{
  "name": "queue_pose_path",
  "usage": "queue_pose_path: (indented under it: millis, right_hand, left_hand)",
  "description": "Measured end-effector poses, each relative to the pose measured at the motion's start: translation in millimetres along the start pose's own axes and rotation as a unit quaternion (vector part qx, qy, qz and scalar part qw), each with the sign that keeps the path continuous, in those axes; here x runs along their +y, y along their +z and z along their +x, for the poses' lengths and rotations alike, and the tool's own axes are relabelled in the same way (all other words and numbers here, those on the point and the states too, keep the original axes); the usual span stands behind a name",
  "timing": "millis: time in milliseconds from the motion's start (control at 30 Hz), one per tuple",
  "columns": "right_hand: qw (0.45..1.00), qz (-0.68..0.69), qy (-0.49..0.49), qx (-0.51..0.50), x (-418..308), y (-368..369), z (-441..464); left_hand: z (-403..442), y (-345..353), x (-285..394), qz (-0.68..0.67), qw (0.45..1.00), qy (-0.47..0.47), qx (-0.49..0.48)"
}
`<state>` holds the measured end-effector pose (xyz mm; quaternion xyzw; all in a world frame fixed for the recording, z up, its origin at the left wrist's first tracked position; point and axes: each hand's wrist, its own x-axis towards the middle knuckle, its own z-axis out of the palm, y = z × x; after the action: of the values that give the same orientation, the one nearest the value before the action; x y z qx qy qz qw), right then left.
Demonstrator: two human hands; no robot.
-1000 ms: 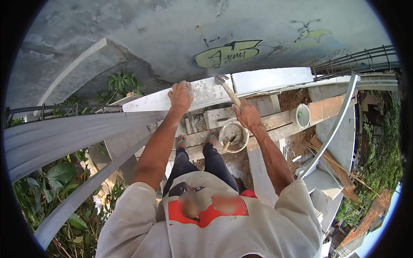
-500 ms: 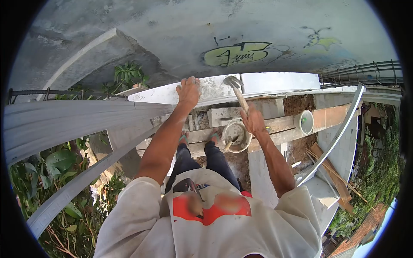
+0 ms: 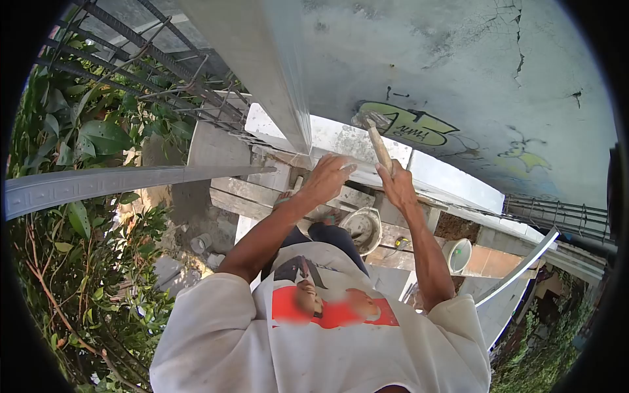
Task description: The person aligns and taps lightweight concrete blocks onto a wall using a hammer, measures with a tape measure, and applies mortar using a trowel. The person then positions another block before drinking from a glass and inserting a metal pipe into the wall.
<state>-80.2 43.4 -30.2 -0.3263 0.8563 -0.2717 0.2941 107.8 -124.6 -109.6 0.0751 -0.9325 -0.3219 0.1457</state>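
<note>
Hammer is held in our right hand, fingers wrapped around its wooden handle, its blurred head near the white block, while our left hand bends beside this block, but we cannot tell whether it pinches anything.

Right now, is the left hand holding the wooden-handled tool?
No, the right hand grips the wooden-handled tool, and the left hand is apart from it.

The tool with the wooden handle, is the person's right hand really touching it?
Touching. The head view shows the right hand closed around the lower part of the tool's wooden handle, with no gap between them.
</note>
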Motion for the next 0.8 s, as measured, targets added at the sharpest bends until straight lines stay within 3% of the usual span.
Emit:
queue_pose_path:
  millis: [67, 133, 267, 300, 367, 400, 467, 567, 667, 767, 800]
  right_hand:
    - [1.0, 0.0, -0.01, -0.008, -10.6, 2.3, 9.0]
    - [0.999, -0.002, -0.034, -0.016, -21.3, 3.0, 13.7]
    - [0.995, 0.056, -0.084, -0.014, -43.1, 4.6, 16.4]
    - [0.994, 0.053, -0.095, -0.022, -48.4, 5.7, 18.9]
    - [0.993, 0.055, -0.105, -0.028, -37.4, 12.9, 32.2]
    - [0.992, -0.015, -0.121, -0.041, -14.0, 25.8, 43.3]
    - [0.986, -0.084, -0.137, -0.052, 14.0, 28.6, 53.9]
    - [0.974, -0.178, -0.099, -0.102, 23.5, 16.4, 65.3]
    - [0.99, -0.082, -0.079, -0.087, -1.4, -2.1, 40.6]
    - [0.991, -0.027, -0.116, -0.054, 2.4, 10.2, 35.6]
    - [0.989, -0.075, -0.108, -0.064, 9.4, 17.6, 40.4]
  left_hand:
    - [-44.2, -8.5, -24.7, -0.086, 0.99, -0.109, 0.032]
    - [-73.7, -35.0, -42.0, -0.049, 0.944, -0.309, 0.106]
    - [-81.6, -63.8, -106.2, 0.186, 0.928, -0.286, 0.147]
    - [-74.3, -69.6, -111.2, 0.187, 0.929, -0.287, 0.142]
    - [-57.8, -83.8, -120.5, 0.199, 0.959, -0.199, 0.028]
    - [-55.8, -79.8, -132.6, 0.201, 0.959, -0.197, 0.026]
    - [-60.9, -60.8, -157.6, 0.181, 0.953, -0.226, -0.092]
    - [-58.7, -57.6, -152.6, 0.19, 0.953, -0.21, -0.11]
    - [-67.9, -55.0, -167.1, 0.109, 0.969, -0.197, -0.106]
    - [-65.7, -50.1, -167.3, 0.172, 0.967, -0.173, -0.073]
    - [-63.4, -49.1, -163.9, 0.172, 0.968, -0.167, -0.074]
